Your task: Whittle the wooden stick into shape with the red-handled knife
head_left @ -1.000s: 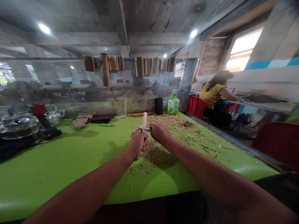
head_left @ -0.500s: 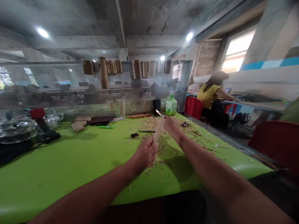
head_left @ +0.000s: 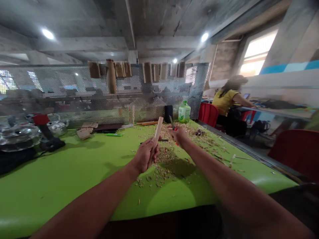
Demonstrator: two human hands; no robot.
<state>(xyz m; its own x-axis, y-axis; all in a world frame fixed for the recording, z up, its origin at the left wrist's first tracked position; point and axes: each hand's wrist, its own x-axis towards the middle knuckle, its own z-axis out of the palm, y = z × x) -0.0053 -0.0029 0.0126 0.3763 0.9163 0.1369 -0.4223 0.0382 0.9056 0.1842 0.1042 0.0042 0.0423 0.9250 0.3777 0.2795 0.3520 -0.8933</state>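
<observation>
My left hand (head_left: 146,155) is wrapped round a pale wooden stick (head_left: 158,129), which points up and away over the green table (head_left: 82,176). To its right, my right hand (head_left: 179,136) grips a knife (head_left: 171,122) with a dark blade and a bit of red at the handle. The blade points up and stands apart from the stick. Wood shavings (head_left: 165,156) lie heaped beneath and beyond both hands. Behind my left hand, a thin dark tool (head_left: 164,140) lies partly hidden on the table.
A green bottle (head_left: 184,112) and a black box (head_left: 168,114) stand at the back. Left are a red-topped power tool (head_left: 46,129), glass pots (head_left: 18,136) and a green marker (head_left: 113,134). A person in yellow (head_left: 225,99) sits at the right.
The knife has swung from lying across the stick's tip to upright, away from it. My left hand and the stick have shifted left, and more shavings show below.
</observation>
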